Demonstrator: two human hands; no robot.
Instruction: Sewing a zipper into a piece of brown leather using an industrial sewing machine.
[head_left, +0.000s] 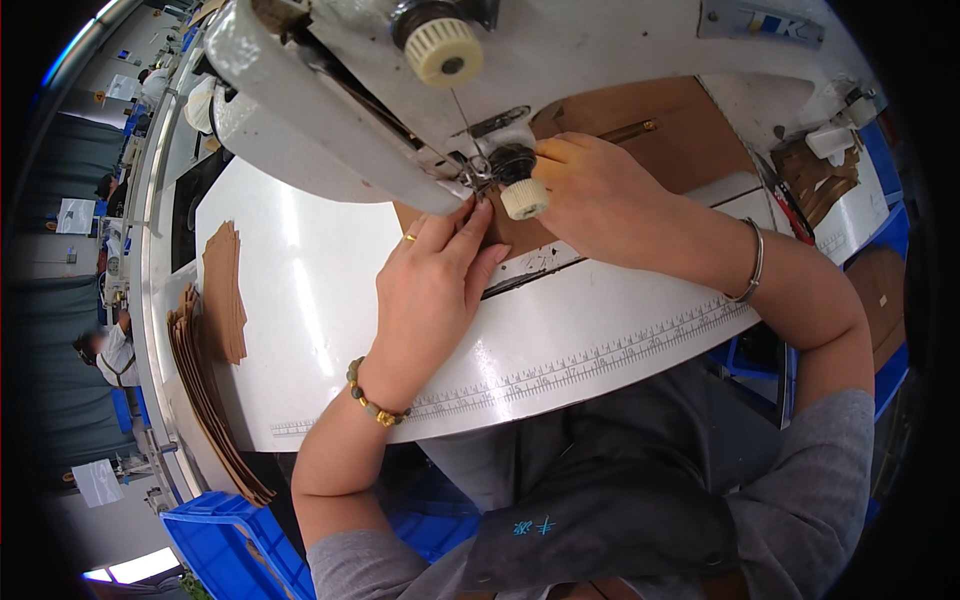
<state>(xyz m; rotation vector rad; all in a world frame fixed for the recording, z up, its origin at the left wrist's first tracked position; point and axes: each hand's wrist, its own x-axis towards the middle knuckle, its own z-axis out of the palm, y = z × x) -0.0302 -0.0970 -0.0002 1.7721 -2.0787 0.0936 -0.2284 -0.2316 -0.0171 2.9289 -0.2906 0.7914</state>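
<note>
A brown leather-like piece point(522, 232) lies on the white bed of a sewing machine point(300, 125), partly beneath the needle area. My left hand point(432, 262) has its fingers close together at the piece's edge, fingertips right beside the presser foot point(480, 178). On the other side of the needle, my right hand point(605, 195) is curled at the same piece. Its fingertips are partly hidden by the machine's head and a cream knob point(525, 198). Behind that hand extends a larger brown panel point(690, 130) with a zipper-like metal strip point(628, 130).
Brown cut pieces point(224, 290) are stacked at the table's left, beside a row of longer strips point(205, 390). A printed ruler point(560, 375) runs along the front edge. Red-handled scissors point(790, 205) and brown scraps point(815, 180) lie right. A blue crate point(235, 540) stands lower left.
</note>
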